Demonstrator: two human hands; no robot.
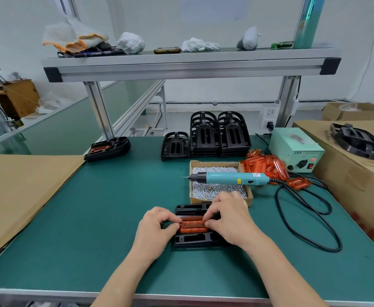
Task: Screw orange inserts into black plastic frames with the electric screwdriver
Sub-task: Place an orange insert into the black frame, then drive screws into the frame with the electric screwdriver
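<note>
Both hands seat orange inserts [192, 226] in a black frame [194, 239] at lower centre.
The frame lies flat on the green mat [93, 218], between the two hands, with the inserts side by side across its middle. The left hand [157, 227] has its fingers curled and pinches the inserts' left end between thumb and forefinger. The right hand [230, 218] is curled over the frame's right side and pinches their right end with its fingertips. Just beyond the right hand, the electric screwdriver [232, 178] lies untouched across a cardboard box [212, 162] of screws, its tip pointing left. Right of the box sits a pile of spare inserts [265, 165]. Farther back, at centre, stand stacked frames [219, 138].
</note>
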